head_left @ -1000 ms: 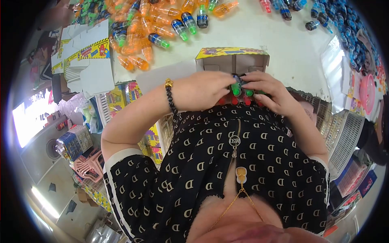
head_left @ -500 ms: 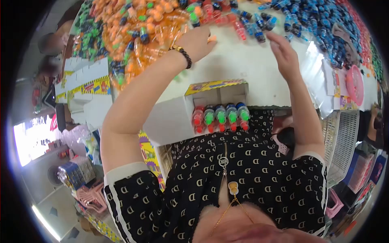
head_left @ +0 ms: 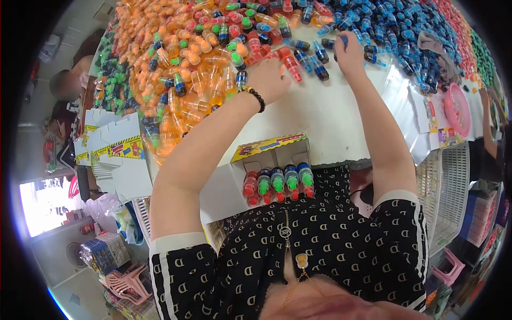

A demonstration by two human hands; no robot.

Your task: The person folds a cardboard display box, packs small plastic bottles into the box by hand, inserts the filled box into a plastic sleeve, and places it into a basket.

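Note:
My left hand [head_left: 268, 80], with bracelets at the wrist, is curled at the near edge of the pile, beside a red bottle [head_left: 291, 66]. Its fingers are bent, and whatever they hold is hidden. Farther right, my right hand [head_left: 350, 57] pinches a small dark-blue bottle [head_left: 343, 41] at the edge of the blue pile. A few blue bottles [head_left: 319, 69] lie loose between my hands. Close to my body, an open box [head_left: 270, 148] holds rows of small bottles [head_left: 277, 181] with green and red caps.
Orange bottles [head_left: 200, 80] heap up at left, blue bottles [head_left: 394, 26] at right. Flattened cartons [head_left: 120, 152] lie at the table's left. A pink basin [head_left: 456, 109] and a white basket [head_left: 450, 186] are at right. Other people are at the sides.
My right hand has gone from open fingers to a pinch on a blue bottle, shifting left. My left hand has moved slightly nearer. The view has shifted, with the box lower and farther left.

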